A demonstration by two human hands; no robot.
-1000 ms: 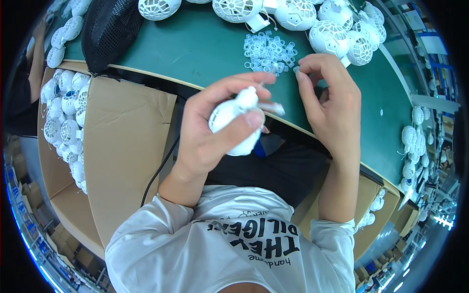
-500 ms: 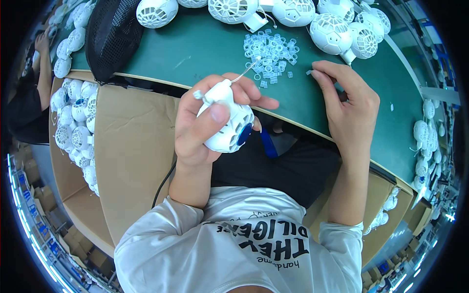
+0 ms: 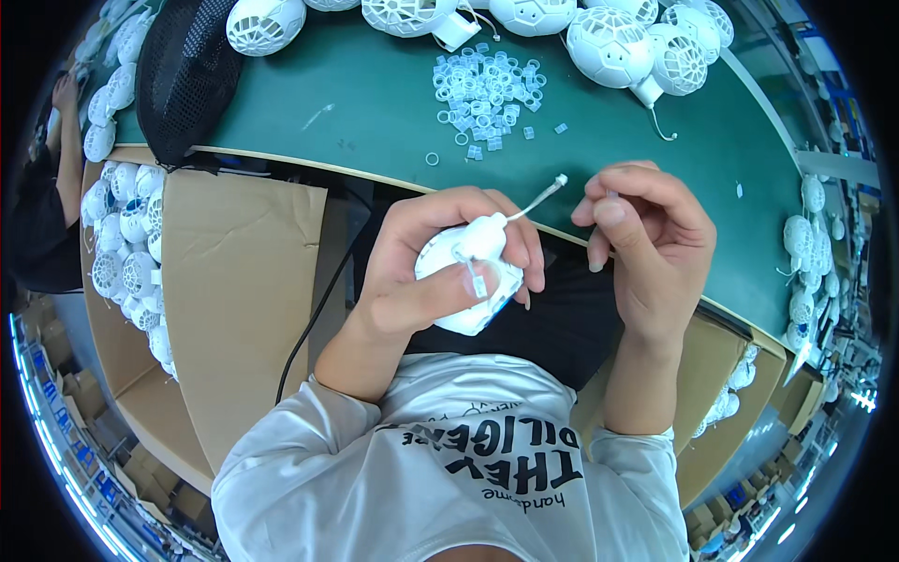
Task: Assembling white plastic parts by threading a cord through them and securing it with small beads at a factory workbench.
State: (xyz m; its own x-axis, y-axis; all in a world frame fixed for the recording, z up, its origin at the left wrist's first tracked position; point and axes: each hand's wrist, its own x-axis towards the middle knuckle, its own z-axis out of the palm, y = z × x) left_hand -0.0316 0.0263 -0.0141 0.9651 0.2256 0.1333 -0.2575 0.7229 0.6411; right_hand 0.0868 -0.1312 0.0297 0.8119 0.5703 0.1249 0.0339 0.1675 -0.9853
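Observation:
My left hand (image 3: pixel 389 281) is closed around a white plastic ball-shaped housing (image 3: pixel 465 321) with a narrow neck, held above my lap. From the neck a thin white cable (image 3: pixel 534 199) sticks out toward the right, with a small plug at its end. A second short lead with a white plug (image 3: pixel 478 284) lies by my left thumb. My right hand (image 3: pixel 665 248) is pinched near the table edge, a tiny clear plastic ring (image 3: pixel 612 194) showing between thumb and forefinger. It is apart from the cable's tip. Beyond my hands, a pile of clear plastic rings (image 3: pixel 484 92) lies on the table.
Several white openwork housings (image 3: pixel 609 47) line the back of the green table (image 3: pixel 375 112). A black mesh bag (image 3: pixel 187 80) hangs over its left edge. Cardboard boxes (image 3: pixel 239 281) with more housings stand on both sides. Another person's arm (image 3: pixel 68 140) shows at far left.
My right hand has drawn back from the tabletop toward my left hand, bringing the ring. My left hand has turned the housing, so its cable now points right and its blue disc is mostly hidden.

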